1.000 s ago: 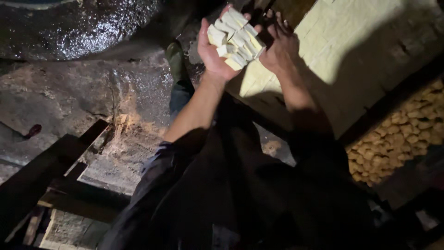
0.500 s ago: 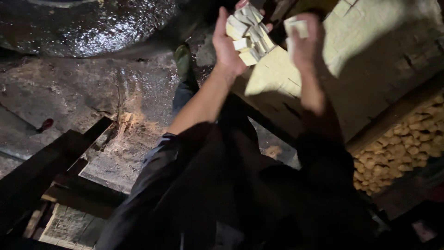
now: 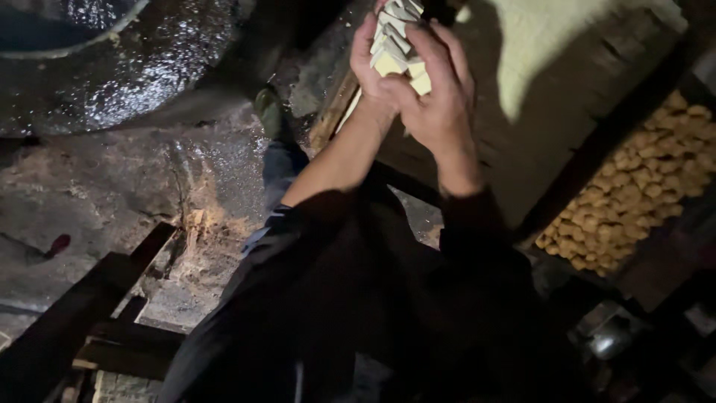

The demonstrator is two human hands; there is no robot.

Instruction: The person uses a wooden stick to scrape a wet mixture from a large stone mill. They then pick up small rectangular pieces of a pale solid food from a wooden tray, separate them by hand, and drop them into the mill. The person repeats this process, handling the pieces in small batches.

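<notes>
Both hands were raised in front of the chest over a pale slab point(image 3: 567, 45) on a wooden frame. The left hand point(image 3: 371, 60) cupped a stack of pale cubes point(image 3: 395, 37) from below and behind, fingers curled round it. The right hand point(image 3: 440, 97) was pressed against the near side of the same stack, fingers spread over the top cubes and closed on them.

Progress, as judged: a handful of cubes was gathered and held clear of the slab; none of these was set down anywhere. A crate of browned pieces point(image 3: 634, 186) sat at the right, well apart from the hands. Much of the slab was bare and uncut-looking, though shadow hid part of it.

Forearms were angled upward and inward, wrists near each other. The wet stone floor point(image 3: 134, 172) lay below at left.
</notes>
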